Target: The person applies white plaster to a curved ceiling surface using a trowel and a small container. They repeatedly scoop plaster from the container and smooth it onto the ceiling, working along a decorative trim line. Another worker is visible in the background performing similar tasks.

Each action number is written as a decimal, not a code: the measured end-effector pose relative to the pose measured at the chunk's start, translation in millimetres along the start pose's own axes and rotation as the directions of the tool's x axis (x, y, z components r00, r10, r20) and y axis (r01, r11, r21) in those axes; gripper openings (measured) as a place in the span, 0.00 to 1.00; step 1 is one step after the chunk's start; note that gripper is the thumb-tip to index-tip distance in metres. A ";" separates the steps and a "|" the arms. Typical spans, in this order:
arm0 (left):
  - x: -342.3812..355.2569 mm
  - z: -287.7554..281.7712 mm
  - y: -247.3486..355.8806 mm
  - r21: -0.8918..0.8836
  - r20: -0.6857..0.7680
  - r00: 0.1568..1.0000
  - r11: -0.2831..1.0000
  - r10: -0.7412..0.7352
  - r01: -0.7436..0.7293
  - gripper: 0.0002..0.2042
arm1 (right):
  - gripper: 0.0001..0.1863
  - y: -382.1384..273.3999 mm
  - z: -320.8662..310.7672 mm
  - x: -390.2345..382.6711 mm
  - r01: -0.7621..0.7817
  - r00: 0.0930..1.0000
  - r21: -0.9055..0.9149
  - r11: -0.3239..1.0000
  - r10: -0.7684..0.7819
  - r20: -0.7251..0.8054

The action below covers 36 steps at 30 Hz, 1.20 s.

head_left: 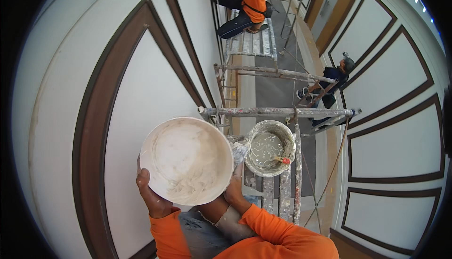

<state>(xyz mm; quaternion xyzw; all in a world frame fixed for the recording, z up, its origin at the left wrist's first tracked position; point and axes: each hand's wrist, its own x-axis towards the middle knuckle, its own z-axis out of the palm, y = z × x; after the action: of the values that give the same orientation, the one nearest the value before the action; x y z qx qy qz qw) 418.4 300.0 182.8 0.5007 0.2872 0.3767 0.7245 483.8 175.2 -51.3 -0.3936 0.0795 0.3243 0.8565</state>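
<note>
A wide white round tub [188,158] is tilted up before me, with pale pasty smears on its inner bottom. My left hand [151,188] grips its left rim, the thumb over the edge. My right hand [237,191] is closed at the tub's lower right side; its fingers are partly hidden behind the tub. Just beyond the right hand, a paint-spattered bucket [247,160] holds greyish liquid with bubbles. A brush with a red part [284,160] rests inside it against the wall. A crumpled grey-white rag [239,151] lies between tub and bucket.
I sit on raised scaffold planks [285,193] with a spattered crossbar [278,112] ahead. A panelled wall [155,99] with brown trim stands close on my left. A person in orange [254,0] kneels on farther planks; another in dark clothes [335,78] is right, below.
</note>
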 end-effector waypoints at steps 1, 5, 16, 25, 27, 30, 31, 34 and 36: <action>2.1 -0.3 -2.9 0.009 -0.046 0.999 1.000 -0.010 0.011 0.38 | 0.38 -6.2 2.0 2.6 0.020 1.000 0.019 1.000 -0.020 -0.010; 18.2 5.1 -7.5 0.036 -0.084 0.996 0.999 0.021 -0.018 0.33 | 0.37 -38.4 19.8 6.6 -0.056 0.998 0.027 0.998 0.057 -0.029; 58.7 56.8 -57.0 -0.133 -0.101 0.990 0.988 -0.098 0.084 0.28 | 0.31 -107.9 -18.7 43.0 0.239 0.947 -0.115 0.964 -0.257 -0.193; 92.8 108.1 -86.9 -0.178 0.015 0.995 0.979 -0.098 0.099 0.30 | 0.31 -126.3 -13.0 51.8 0.330 0.923 -0.105 0.938 -0.344 -0.173; 102.8 111.6 -92.6 -0.152 0.008 0.993 0.981 -0.120 0.120 0.31 | 0.31 -135.6 -14.2 45.1 0.360 0.906 -0.104 0.927 -0.374 -0.200; 116.2 111.6 -111.2 -0.043 0.027 0.999 0.998 -0.034 0.035 0.33 | 0.32 -143.6 -26.9 37.2 0.414 0.876 -0.127 0.901 -0.433 -0.214; 118.1 116.9 -116.4 -0.005 0.008 1.000 1.000 -0.003 0.003 0.33 | 0.32 -148.8 -31.0 34.2 0.431 0.866 -0.143 0.891 -0.453 -0.211; 123.7 133.9 -132.9 0.065 -0.028 0.997 0.995 0.077 -0.075 0.34 | 0.31 -163.8 -38.3 26.1 0.472 0.833 -0.161 0.867 -0.498 -0.243; 132.3 139.5 -145.8 0.052 -0.045 0.993 0.993 0.113 -0.111 0.34 | 0.29 -174.8 -43.2 25.2 0.521 0.775 -0.317 0.793 -0.595 -0.213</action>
<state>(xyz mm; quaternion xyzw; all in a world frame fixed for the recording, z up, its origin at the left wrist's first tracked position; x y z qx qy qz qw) 639.7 307.9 86.8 0.5247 0.2851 0.4212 0.6827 616.6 72.4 18.4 -0.5445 0.0484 -0.0031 0.8374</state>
